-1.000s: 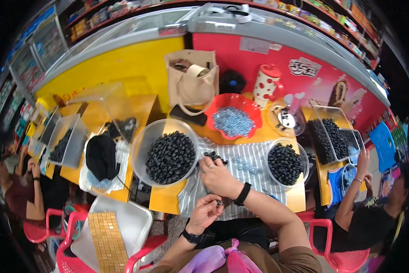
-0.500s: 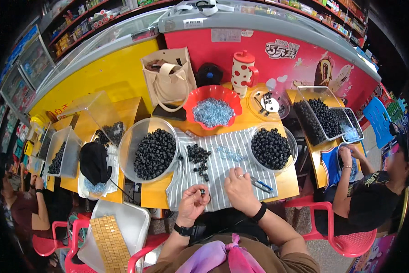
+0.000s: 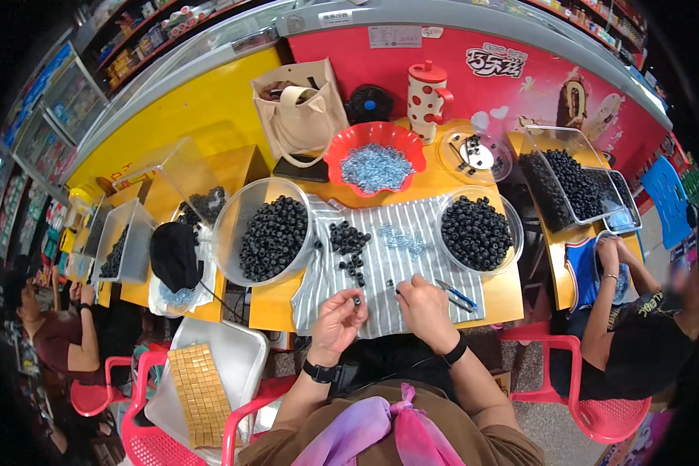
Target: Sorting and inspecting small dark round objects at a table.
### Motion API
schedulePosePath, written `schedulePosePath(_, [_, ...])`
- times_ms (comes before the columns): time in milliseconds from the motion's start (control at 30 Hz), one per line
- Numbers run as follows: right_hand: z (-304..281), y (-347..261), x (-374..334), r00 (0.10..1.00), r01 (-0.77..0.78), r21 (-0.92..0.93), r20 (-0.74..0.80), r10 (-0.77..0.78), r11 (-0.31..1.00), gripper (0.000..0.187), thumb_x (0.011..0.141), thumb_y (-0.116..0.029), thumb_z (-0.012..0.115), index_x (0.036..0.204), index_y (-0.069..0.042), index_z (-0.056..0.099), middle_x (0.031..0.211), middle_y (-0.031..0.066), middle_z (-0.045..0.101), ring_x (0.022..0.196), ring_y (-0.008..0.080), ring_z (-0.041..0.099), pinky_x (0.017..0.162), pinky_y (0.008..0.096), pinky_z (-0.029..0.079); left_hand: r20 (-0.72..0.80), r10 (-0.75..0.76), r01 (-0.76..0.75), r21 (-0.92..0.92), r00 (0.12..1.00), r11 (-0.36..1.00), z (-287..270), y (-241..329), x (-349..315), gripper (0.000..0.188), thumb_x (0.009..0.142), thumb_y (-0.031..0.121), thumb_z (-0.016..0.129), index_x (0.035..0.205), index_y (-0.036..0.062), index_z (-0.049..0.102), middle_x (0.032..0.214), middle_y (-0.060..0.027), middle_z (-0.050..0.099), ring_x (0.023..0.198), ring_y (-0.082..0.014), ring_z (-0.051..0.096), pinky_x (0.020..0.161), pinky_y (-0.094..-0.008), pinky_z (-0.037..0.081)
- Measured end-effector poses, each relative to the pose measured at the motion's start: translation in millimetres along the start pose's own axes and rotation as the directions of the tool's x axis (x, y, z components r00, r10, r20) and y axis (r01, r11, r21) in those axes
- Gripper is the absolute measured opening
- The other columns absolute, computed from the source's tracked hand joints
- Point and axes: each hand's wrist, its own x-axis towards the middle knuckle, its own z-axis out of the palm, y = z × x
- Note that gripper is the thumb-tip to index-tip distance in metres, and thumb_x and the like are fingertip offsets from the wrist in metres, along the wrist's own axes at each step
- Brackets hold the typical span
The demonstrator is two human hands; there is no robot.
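My left hand (image 3: 338,322) pinches a small black bead (image 3: 357,300) between thumb and fingers, just above the near edge of a grey-and-white striped cloth (image 3: 318,299). Close on its right, my right hand (image 3: 428,314) is closed palm down over the cloth, with something dark and tiny at its fingertips. A small dark piece (image 3: 390,283) lies just beyond those fingertips. Farther back on the cloth are a loose group of black beads (image 3: 349,238) and a scatter of pale blue, clear pieces (image 3: 402,241). Blue-handled pliers (image 3: 460,297) rest to the right of my right hand.
Round tubs of black beads stand left (image 3: 273,239) and right (image 3: 477,234). Behind are a red scalloped bowl (image 3: 338,159) of blue pieces, a beige bag (image 3: 303,116), a spotted tumbler (image 3: 425,105) and a round clear tray (image 3: 446,159). People work at both sides.
The view has shifted, so the table sits higher and farther right. My right fingers have moved slightly, and a small dark piece now shows on the cloth beside them. The left hand still pinches its bead.
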Motion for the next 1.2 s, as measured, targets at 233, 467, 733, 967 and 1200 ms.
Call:
schedulePosePath(233, [14, 5, -1, 0.996, 0.056, -0.038, -0.072, -0.059, 0.998, 0.008, 0.076, -0.008, 0.064, 0.075, -0.002, 0.06, 0.075, 0.0178, 0.055, 0.065, 0.0365, 0.059, 0.058, 0.0442, 0.048, -0.028, -0.074, 0.07, -0.138, 0.997, 0.988, 19, -13, 2, 0.02, 0.091, 0.006, 0.057, 0.11, -0.0023, 0.06, 0.099, -0.0112, 0.062, 0.081, -0.0171, 0.055, 0.073, -0.0287, 0.045])
schedulePosePath(467, [1, -11, -13, 0.958, -0.206, 0.896, 0.101, 0.269, 0.394, 0.008, 0.081, 0.003, 0.066, 0.086, 0.0, 0.061, 0.077, -0.0011, 0.061, 0.069, 0.004, 0.056, 0.061, 0.0198, 0.045, -0.045, -0.131, 0.129, -0.043, 0.99, 0.991, 37, -12, 3, 0.019, 0.092, 0.01, 0.058, 0.108, -0.0004, 0.059, 0.098, -0.0079, 0.061, 0.076, -0.0138, 0.056, 0.066, -0.0236, 0.045])
schedulePosePath(733, [5, -15, -15, 0.954, -0.215, 0.974, 0.195, 0.227, 0.065, 0.011, 0.083, 0.005, 0.063, 0.094, 0.002, 0.064, 0.082, 0.0041, 0.064, 0.07, 0.0082, 0.059, 0.062, 0.0212, 0.047, -0.055, -0.147, 0.145, -0.027, 0.988, 0.989, 39, -15, 4, 0.018, 0.091, 0.008, 0.059, 0.108, 0.0001, 0.06, 0.092, -0.007, 0.065, 0.073, -0.0128, 0.062, 0.064, -0.0222, 0.05])
schedulePosePath(967, [12, -15, -16, 0.963, -0.177, 0.984, 0.168, 0.21, 0.023, 0.012, 0.086, 0.006, 0.06, 0.096, 0.002, 0.063, 0.085, 0.0056, 0.064, 0.074, 0.0099, 0.06, 0.065, 0.0215, 0.048, -0.059, -0.125, 0.127, 0.037, 0.99, 0.991, 35, -15, 3, 0.021, 0.091, 0.009, 0.06, 0.11, -0.0009, 0.059, 0.091, -0.0081, 0.066, 0.073, -0.0133, 0.064, 0.066, -0.0229, 0.053])
schedulePosePath(1200, [15, -11, -14, 0.989, -0.015, 0.919, -0.045, 0.144, 0.393, 0.013, 0.079, 0.01, 0.063, 0.089, 0.003, 0.064, 0.081, 0.0077, 0.062, 0.072, 0.0135, 0.06, 0.064, 0.0242, 0.047, -0.023, -0.092, 0.093, 0.077, 0.996, 0.993, 38, -14, 1, 0.019, 0.09, 0.007, 0.061, 0.107, -0.0018, 0.062, 0.095, -0.0086, 0.065, 0.073, -0.0127, 0.064, 0.066, -0.0229, 0.053])
